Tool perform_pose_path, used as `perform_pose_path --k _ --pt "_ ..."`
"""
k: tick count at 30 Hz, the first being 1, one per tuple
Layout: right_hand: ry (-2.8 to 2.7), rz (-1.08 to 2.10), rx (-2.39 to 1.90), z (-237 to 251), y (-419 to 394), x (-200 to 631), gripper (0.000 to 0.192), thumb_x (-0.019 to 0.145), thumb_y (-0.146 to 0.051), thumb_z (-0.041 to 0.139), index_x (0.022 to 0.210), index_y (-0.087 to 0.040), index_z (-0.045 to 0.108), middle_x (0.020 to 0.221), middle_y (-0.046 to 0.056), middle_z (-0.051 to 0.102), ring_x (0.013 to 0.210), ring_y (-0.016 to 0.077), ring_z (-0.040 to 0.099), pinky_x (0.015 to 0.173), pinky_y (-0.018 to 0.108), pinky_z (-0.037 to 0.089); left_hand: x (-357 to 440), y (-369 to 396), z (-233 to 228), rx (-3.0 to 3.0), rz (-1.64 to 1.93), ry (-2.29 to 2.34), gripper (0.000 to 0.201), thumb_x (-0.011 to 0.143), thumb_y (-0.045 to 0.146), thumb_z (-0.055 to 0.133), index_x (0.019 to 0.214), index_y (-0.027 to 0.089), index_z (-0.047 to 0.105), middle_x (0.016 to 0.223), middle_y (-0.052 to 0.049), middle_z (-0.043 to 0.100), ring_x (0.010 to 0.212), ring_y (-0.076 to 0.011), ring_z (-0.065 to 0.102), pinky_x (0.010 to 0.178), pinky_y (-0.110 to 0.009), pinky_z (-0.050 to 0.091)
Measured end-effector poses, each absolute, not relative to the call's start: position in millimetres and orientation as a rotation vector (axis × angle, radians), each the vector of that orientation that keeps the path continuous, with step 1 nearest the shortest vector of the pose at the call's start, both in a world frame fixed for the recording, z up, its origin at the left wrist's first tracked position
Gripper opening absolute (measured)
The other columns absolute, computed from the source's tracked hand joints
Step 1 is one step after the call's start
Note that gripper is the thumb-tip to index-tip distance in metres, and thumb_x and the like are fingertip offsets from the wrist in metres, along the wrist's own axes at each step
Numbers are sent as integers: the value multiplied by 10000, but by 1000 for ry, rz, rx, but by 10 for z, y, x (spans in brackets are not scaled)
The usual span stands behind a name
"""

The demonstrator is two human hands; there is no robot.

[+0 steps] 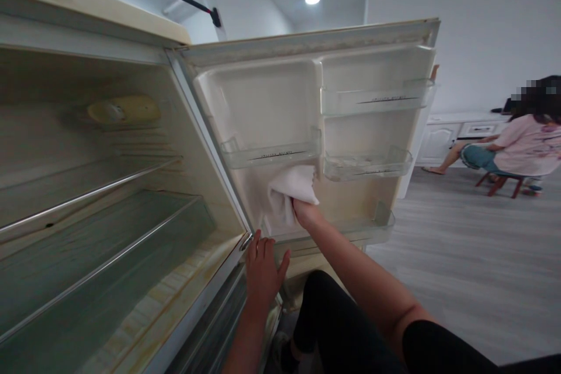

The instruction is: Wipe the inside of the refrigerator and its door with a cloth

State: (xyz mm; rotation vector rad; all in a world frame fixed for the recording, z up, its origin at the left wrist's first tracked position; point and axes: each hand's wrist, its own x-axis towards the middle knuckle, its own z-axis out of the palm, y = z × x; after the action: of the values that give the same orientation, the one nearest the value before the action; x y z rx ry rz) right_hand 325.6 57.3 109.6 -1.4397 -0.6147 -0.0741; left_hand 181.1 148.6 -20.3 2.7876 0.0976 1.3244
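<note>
While the right hand (305,212) presses the white cloth (289,193), fingers clamped on it, against the fridge door (263,99) liner, the left hand (262,269), fingers apart, braces the cabinet edge; firm overlapping strokes would suit.

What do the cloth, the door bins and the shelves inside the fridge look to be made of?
Cloth, held in the right hand: soft white fabric, matte; it folds and drapes.
Door bins: clear glossy plastic; the liner shows through.
Shelves: probably glass, transparent and greenish, with a shiny metal-looking front trim.
Left hand rests flat on the fridge edge.
</note>
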Motion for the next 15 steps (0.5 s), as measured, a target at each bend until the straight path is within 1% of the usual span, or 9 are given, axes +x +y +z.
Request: perform_pose_path --k 2,3,4,6,8,10,13,15 --pt "-653 -195 -1597 1266 637 3345 416 997 -401 398 1308 -235 618 1067 74 747 1153 202 655 1062 359 491 1813 1465 -192 2784 1336 119 349 932 444 617 1135 161 593 1143 -136 662 1415 -382 467 1114 -548 452" --pt "-658 -247 -1673 1352 639 3358 394 1000 -342 393 1299 -238 628 1085 67 747 1157 192 653 1048 334 494 1814 1456 -189 2782 1339 127 353 931 448 618 1134 160 593 1142 -137 663 1411 -385 473 1103 -549 458" --pt "-657 -302 -1752 1428 625 3353 392 1005 -300 372 1286 -234 638 1105 67 745 1157 188 651 1029 317 498 1814 1449 -187 2779 1336 133 355 930 448 619 1134 158 593 1142 -140 664 1412 -387 473 1097 -550 462" --pt "-608 -366 -1874 1529 574 3308 396 1005 -261 351 1226 -189 672 1108 106 742 1133 219 663 986 326 509 1811 1438 -187 2773 1319 148 353 930 440 618 1134 152 594 1141 -150 665 1426 -389 458 1095 -552 462" --pt "-560 -350 -2041 1548 530 3258 374 992 -266 390 1145 -138 706 1064 162 743 1080 278 684 940 366 518 1806 1432 -187 2769 1294 154 344 932 429 614 1135 151 598 1137 -156 665 1434 -389 450 1098 -548 460" --pt "-586 -348 -2272 1497 516 3242 371 987 -289 421 1107 -125 731 1040 198 745 1051 325 696 920 406 514 1800 1434 -184 2767 1272 159 340 934 423 611 1136 150 602 1131 -159 666 1432 -387 453 1101 -541 459" --pt "-715 -537 -2441 1333 545 3275 427 1014 -328 393 1203 -154 734 1183 216 726 1185 356 654 1017 457 463 1792 1450 -179 2772 1252 145 345 933 426 616 1127 141 608 1119 -164 671 1437 -378 448 1125 -533 444" --pt "-730 -656 -2446 1192 573 3285 468 1033 -393 379 1221 -162 739 1195 217 726 1205 357 644 1051 467 441 1790 1463 -180 2777 1245 133 342 934 426 619 1118 137 610 1114 -162 673 1448 -372 439 1141 -524 435"
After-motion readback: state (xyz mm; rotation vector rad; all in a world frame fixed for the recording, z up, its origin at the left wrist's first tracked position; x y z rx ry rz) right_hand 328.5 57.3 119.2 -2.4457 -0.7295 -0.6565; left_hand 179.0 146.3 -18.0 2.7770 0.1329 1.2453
